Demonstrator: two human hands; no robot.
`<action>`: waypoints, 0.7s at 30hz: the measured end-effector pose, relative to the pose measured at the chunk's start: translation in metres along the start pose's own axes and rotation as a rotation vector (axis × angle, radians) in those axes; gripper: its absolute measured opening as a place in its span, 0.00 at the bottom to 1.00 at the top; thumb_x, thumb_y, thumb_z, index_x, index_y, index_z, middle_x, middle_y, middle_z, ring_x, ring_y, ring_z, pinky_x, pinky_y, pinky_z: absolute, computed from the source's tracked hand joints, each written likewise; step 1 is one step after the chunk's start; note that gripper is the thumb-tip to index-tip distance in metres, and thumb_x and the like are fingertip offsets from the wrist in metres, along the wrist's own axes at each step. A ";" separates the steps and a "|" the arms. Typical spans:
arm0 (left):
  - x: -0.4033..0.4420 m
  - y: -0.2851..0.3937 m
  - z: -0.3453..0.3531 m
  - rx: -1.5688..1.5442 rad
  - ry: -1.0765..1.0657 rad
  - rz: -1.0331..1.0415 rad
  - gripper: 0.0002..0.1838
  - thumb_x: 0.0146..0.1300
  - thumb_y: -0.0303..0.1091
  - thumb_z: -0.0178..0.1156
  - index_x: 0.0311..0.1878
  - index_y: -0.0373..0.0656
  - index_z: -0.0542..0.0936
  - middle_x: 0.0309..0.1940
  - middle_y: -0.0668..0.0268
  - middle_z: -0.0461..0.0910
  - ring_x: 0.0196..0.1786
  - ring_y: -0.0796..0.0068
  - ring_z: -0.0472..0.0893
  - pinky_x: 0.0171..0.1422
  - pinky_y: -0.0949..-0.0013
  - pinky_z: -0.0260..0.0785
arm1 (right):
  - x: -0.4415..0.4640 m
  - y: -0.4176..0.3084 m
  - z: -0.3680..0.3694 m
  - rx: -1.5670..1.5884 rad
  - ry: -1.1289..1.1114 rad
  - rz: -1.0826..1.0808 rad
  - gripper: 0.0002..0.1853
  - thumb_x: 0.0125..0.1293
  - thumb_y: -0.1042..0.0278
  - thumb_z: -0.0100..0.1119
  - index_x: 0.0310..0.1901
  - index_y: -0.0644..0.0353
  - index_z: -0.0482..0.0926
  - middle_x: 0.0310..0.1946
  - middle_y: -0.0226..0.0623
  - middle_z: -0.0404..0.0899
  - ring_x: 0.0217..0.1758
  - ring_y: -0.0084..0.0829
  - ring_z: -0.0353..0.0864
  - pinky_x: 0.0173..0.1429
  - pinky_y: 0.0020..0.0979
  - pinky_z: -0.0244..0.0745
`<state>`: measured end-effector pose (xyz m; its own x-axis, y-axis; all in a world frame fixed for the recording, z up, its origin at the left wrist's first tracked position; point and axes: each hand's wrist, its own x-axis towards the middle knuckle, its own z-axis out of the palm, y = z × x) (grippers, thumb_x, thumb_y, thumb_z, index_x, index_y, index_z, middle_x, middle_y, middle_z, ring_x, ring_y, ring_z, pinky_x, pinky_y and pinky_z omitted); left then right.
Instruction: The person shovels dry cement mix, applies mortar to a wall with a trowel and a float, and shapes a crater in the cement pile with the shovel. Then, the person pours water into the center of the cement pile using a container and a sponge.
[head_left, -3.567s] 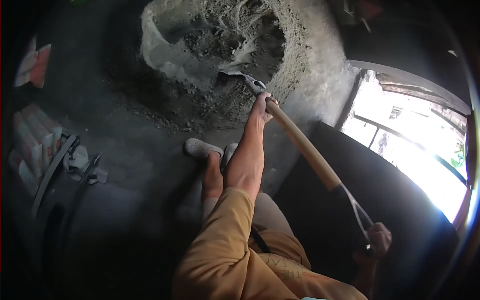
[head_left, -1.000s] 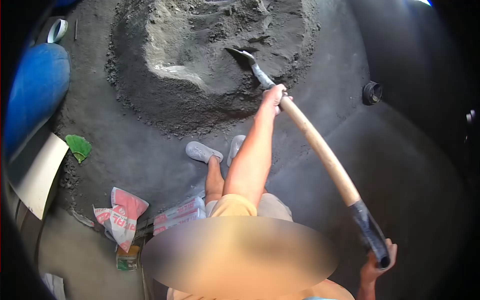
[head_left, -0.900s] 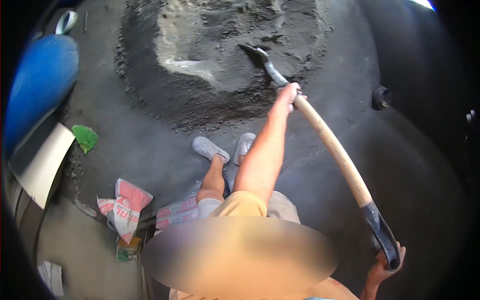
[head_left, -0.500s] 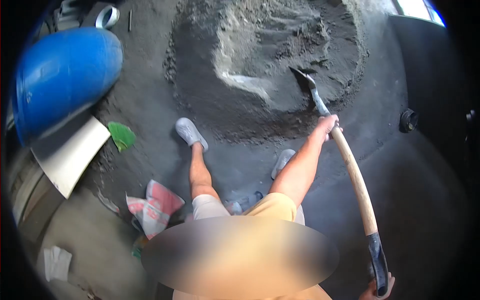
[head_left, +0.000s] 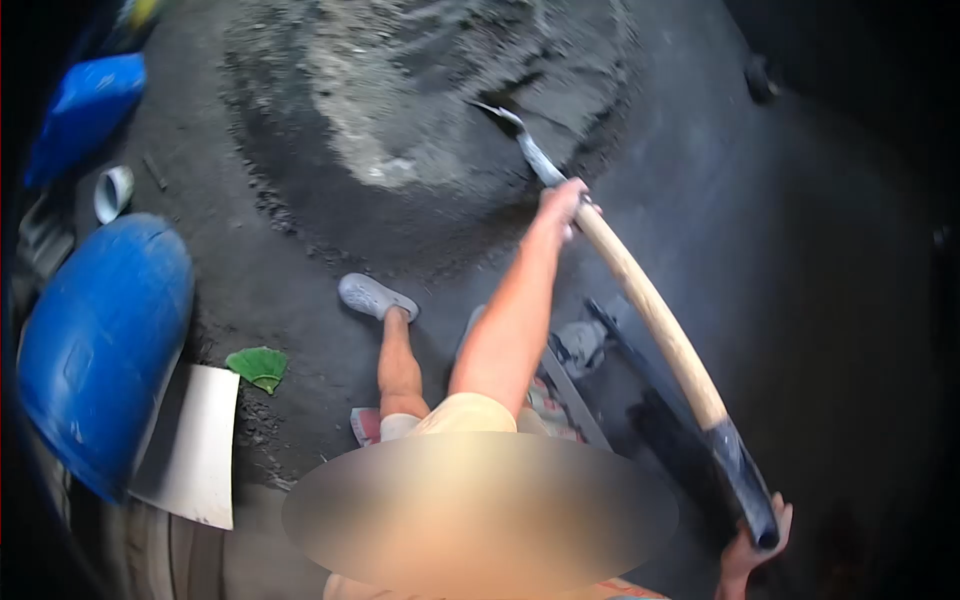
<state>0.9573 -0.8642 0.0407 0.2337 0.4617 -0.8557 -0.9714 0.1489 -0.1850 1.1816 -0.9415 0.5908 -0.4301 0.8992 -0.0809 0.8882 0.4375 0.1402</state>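
A shovel (head_left: 650,305) with a wooden shaft runs from the upper middle to the lower right. My left hand (head_left: 566,207) is closed round the lower shaft, just above the metal neck. Near the lower right edge, my right hand (head_left: 752,545) is at the dark handle end (head_left: 745,480), its fingers partly hidden behind it. The shovel's blade (head_left: 500,112) is at the surface of a grey heap of sand-like material (head_left: 410,225); how deep it sits I cannot tell. Paler powder (head_left: 365,140) lies on the heap.
At the left lie a blue barrel (head_left: 110,340), a curved white panel (head_left: 195,440) and a green fan-shaped piece (head_left: 260,367). A white ring (head_left: 114,193) and another blue container (head_left: 90,110) are farther up. My grey shoe (head_left: 375,296) stands before the heap. Sacks (head_left: 545,400) lie behind my arm.
The view has turned, so the heap and shovel blade appear farther left and the barrel lower. Both hands remain on the shovel. My left forearm now hides most of my right shoe.
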 end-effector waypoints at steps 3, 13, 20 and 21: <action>0.008 -0.002 0.013 0.052 0.033 -0.001 0.07 0.53 0.27 0.56 0.33 0.33 0.71 0.25 0.60 0.73 0.23 0.60 0.80 0.31 0.55 0.80 | 0.028 -0.014 -0.003 0.285 -0.132 0.293 0.16 0.61 0.76 0.56 0.50 0.72 0.71 0.30 0.29 0.70 0.25 0.15 0.65 0.29 0.18 0.59; 0.021 -0.029 0.018 0.049 0.022 0.047 0.07 0.56 0.29 0.56 0.35 0.37 0.71 0.26 0.61 0.73 0.26 0.62 0.80 0.32 0.58 0.79 | 0.046 -0.002 0.032 0.489 0.089 0.231 0.12 0.64 0.71 0.57 0.29 0.58 0.63 0.19 0.25 0.63 0.17 0.13 0.61 0.22 0.17 0.53; 0.040 -0.090 0.019 0.084 0.155 0.240 0.14 0.55 0.31 0.55 0.42 0.32 0.72 0.27 0.56 0.77 0.24 0.59 0.81 0.30 0.51 0.73 | 0.024 0.095 0.055 0.742 -0.271 0.291 0.07 0.58 0.80 0.57 0.33 0.61 0.68 0.21 0.26 0.70 0.20 0.15 0.68 0.24 0.20 0.63; 0.047 -0.088 0.022 0.103 0.153 0.289 0.15 0.55 0.31 0.55 0.43 0.31 0.72 0.27 0.55 0.77 0.24 0.58 0.82 0.30 0.50 0.72 | 0.028 0.121 0.065 0.772 -0.303 0.187 0.07 0.58 0.80 0.57 0.33 0.61 0.69 0.20 0.26 0.69 0.20 0.15 0.67 0.24 0.20 0.62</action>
<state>1.0544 -0.8358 0.0274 -0.0675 0.3625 -0.9296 -0.9853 0.1223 0.1193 1.2873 -0.8646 0.5413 -0.3012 0.8658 -0.3996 0.8488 0.0525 -0.5260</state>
